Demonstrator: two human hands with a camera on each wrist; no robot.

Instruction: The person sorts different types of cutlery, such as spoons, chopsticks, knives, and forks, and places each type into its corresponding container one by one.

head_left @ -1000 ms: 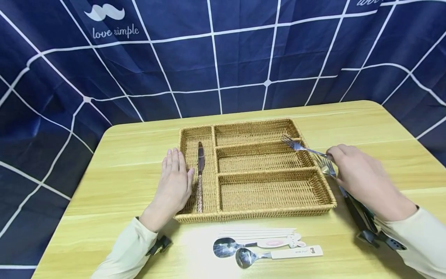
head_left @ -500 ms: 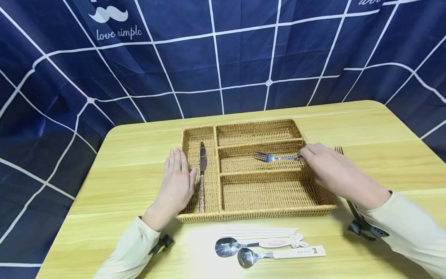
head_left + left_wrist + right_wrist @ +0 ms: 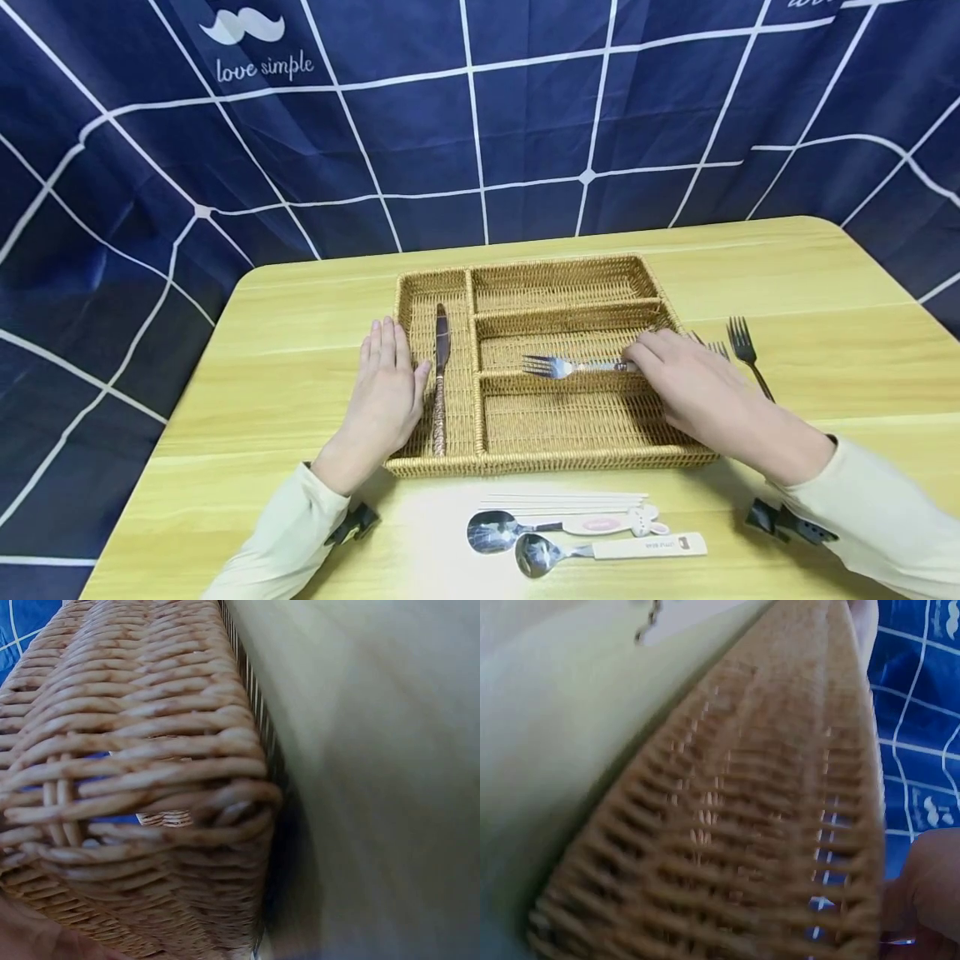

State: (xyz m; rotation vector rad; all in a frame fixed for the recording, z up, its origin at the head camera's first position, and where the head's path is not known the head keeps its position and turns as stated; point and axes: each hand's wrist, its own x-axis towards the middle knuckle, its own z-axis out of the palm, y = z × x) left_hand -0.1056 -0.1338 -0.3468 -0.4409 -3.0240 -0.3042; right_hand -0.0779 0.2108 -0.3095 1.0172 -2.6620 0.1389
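A wicker cutlery tray with several compartments sits mid-table. My left hand lies flat and open against its left wall, beside a knife in the left compartment. My right hand pinches the handle of a silver fork, held low over the middle compartment, tines pointing left. The left wrist view shows only the tray wall close up. In the right wrist view the tray wall fills the frame, with a fingertip at the right.
Two more forks lie on the table right of the tray. Two spoons and a pair of white chopsticks lie in front of it. A blue grid cloth hangs behind the yellow wooden table.
My right hand lifted one fork from the pile right of the tray and carried it left and down into the middle compartment. The left hand stayed put.
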